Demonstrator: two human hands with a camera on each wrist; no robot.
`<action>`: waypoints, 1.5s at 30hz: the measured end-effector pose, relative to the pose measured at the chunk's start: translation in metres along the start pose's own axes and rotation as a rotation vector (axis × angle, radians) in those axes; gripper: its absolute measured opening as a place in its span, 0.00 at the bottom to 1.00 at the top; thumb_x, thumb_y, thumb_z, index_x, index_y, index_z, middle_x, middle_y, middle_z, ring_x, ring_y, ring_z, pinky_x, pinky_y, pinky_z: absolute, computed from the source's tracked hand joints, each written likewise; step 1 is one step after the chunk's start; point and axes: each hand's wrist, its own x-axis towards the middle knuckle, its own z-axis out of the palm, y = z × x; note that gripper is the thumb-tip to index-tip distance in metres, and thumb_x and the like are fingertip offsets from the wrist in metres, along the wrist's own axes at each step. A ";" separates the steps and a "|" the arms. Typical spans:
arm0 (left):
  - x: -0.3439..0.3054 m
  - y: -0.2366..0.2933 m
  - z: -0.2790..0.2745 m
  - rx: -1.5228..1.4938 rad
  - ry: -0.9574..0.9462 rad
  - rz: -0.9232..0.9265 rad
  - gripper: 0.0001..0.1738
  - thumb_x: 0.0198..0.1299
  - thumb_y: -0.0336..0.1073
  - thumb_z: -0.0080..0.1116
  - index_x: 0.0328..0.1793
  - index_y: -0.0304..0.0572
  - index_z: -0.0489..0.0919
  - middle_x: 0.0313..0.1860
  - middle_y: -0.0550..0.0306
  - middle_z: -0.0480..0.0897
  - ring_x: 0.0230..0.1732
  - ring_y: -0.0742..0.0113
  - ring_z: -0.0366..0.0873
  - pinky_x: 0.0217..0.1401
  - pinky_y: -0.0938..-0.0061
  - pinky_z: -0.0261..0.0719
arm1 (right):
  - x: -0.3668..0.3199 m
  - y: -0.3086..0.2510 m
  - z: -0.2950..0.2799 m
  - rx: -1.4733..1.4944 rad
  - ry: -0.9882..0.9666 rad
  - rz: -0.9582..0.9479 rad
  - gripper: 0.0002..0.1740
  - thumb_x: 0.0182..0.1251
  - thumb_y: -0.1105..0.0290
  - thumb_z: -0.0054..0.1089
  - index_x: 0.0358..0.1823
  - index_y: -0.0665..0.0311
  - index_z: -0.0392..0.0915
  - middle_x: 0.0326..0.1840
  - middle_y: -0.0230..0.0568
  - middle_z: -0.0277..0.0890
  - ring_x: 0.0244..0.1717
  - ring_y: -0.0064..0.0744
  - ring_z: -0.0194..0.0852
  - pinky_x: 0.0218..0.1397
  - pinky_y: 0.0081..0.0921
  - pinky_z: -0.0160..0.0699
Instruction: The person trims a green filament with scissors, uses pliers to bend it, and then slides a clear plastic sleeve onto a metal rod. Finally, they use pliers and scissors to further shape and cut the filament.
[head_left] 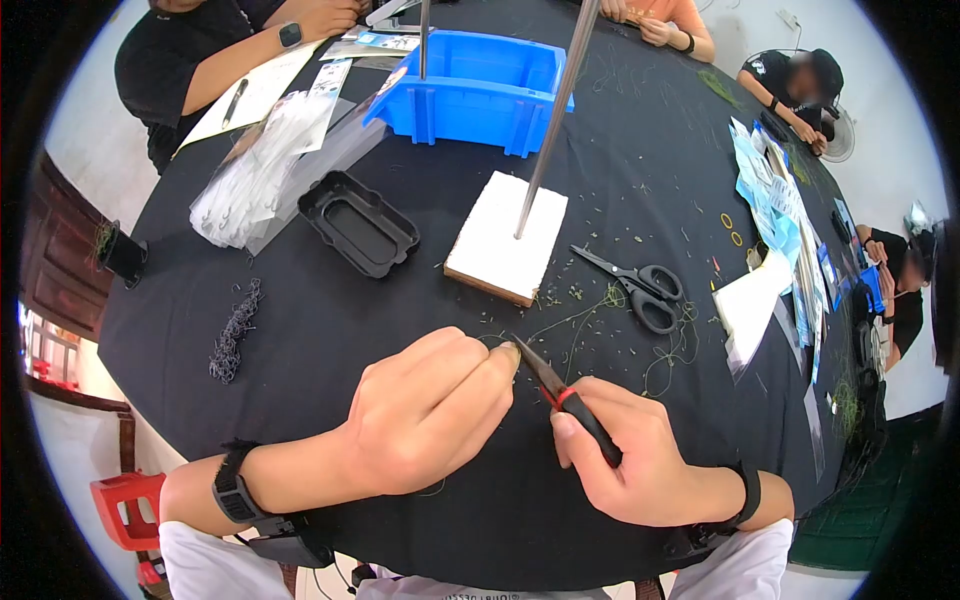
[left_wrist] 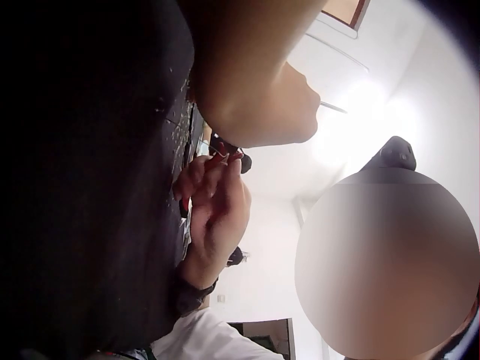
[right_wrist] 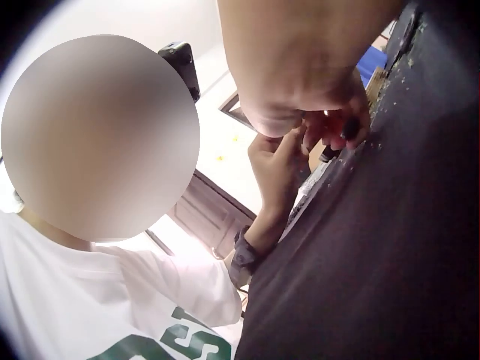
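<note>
My left hand [head_left: 430, 405] is in front of me over the black cloth, fingers curled and thumb against the forefinger. It pinches a thin green line [head_left: 490, 337], of which a short loop shows at the fingertips; anything else inside the grip is hidden. My right hand [head_left: 630, 455] grips pliers [head_left: 590, 425] with black and red handles. Their narrow dark nose points up and left, its tip right at the left fingertips. Beyond the hands lie black scissors [head_left: 640, 287], with tangled green line [head_left: 610, 298] beside them.
A white block [head_left: 490, 225] with an upright metal rod stands ahead. Left of it are a black tray [head_left: 345, 205], a dark wiry clump [head_left: 237, 335] and clear packets [head_left: 245, 190]. A blue bin [head_left: 480, 65] stands behind. More packets [head_left: 775, 210] lie right. Other people sit round the table.
</note>
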 end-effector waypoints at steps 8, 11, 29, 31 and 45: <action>0.004 0.004 -0.004 -0.039 0.026 -0.125 0.10 0.42 0.14 0.60 0.32 0.28 0.77 0.18 0.55 0.72 0.15 0.69 0.67 0.16 0.77 0.62 | 0.004 0.004 -0.002 0.223 -0.053 0.063 0.11 0.65 0.70 0.55 0.28 0.71 0.76 0.25 0.43 0.72 0.23 0.32 0.71 0.26 0.26 0.67; 0.004 0.003 -0.004 -0.053 0.036 -0.132 0.09 0.43 0.14 0.59 0.32 0.28 0.77 0.18 0.56 0.72 0.15 0.71 0.66 0.16 0.78 0.60 | 0.005 0.004 -0.003 0.280 -0.060 0.107 0.13 0.67 0.69 0.53 0.26 0.70 0.77 0.27 0.41 0.74 0.25 0.29 0.72 0.28 0.25 0.68; 0.003 0.009 -0.009 -0.429 -0.083 -0.797 0.01 0.53 0.23 0.61 0.32 0.35 0.79 0.20 0.66 0.73 0.19 0.87 0.59 0.18 0.86 0.52 | 0.005 0.006 -0.005 0.068 0.042 -0.013 0.09 0.62 0.72 0.57 0.30 0.73 0.78 0.26 0.45 0.74 0.22 0.37 0.73 0.24 0.27 0.69; 0.004 0.009 -0.009 -0.460 -0.089 -0.832 0.01 0.54 0.23 0.61 0.31 0.33 0.79 0.21 0.67 0.73 0.20 0.89 0.59 0.18 0.86 0.51 | 0.005 0.006 -0.006 0.029 0.046 -0.031 0.09 0.62 0.72 0.57 0.32 0.73 0.79 0.28 0.46 0.75 0.23 0.37 0.75 0.25 0.27 0.71; 0.012 0.010 -0.013 -0.883 -0.109 -1.170 0.04 0.60 0.28 0.57 0.36 0.33 0.78 0.23 0.65 0.74 0.18 0.87 0.61 0.17 0.87 0.54 | 0.005 0.008 -0.002 -0.114 0.110 -0.136 0.08 0.58 0.73 0.61 0.33 0.72 0.79 0.30 0.45 0.75 0.23 0.37 0.75 0.25 0.25 0.73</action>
